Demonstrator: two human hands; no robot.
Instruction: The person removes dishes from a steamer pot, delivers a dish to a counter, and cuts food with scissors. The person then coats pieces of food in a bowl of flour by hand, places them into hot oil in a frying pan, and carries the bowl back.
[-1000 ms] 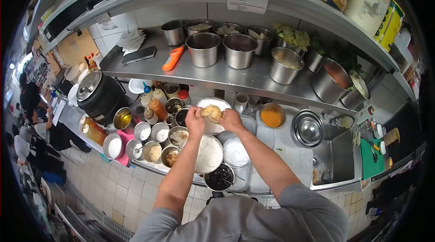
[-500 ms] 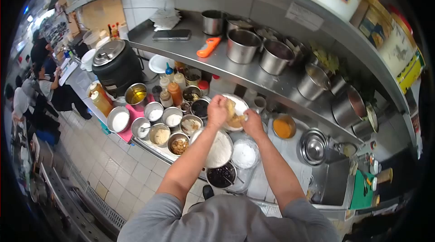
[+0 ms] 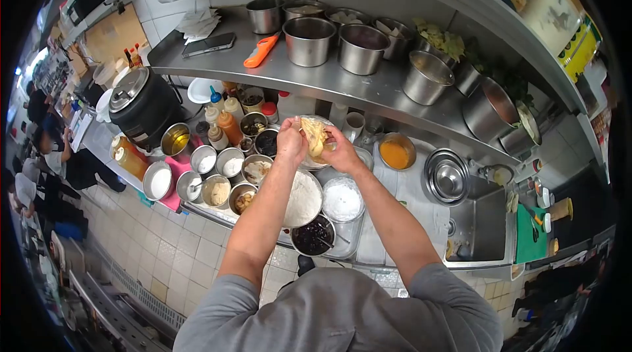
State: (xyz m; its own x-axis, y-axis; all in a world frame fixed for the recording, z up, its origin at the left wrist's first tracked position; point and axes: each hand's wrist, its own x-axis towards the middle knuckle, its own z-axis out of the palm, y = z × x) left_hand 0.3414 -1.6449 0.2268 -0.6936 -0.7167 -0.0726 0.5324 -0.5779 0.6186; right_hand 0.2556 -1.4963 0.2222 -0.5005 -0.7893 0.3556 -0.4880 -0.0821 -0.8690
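A lump of yellowish dough (image 3: 315, 137) hangs between my two hands. My left hand (image 3: 291, 141) has its fingers closed on the dough's left side, and my right hand (image 3: 340, 149) grips its right side. Beneath them is a bowl (image 3: 316, 166), mostly covered by the hands and dough. Nearer to me stands a large bowl of white powder (image 3: 303, 199), with a smaller container of white powder (image 3: 343, 200) to its right. A pot of dark pieces (image 3: 313, 235) with a utensil in it sits at the counter's front.
Small metal pots (image 3: 216, 190) and sauce bottles (image 3: 229, 127) crowd the left, beside a black soup kettle (image 3: 146, 107). On the right are an orange-filled bowl (image 3: 397, 152), stacked bowls (image 3: 448, 177) and a sink (image 3: 484, 223). A steel shelf (image 3: 263, 79) spans above. People (image 3: 62, 154) stand far left.
The dough has been lifted and now hangs stretched, held upright between both hands. The camera view swung left and back again.
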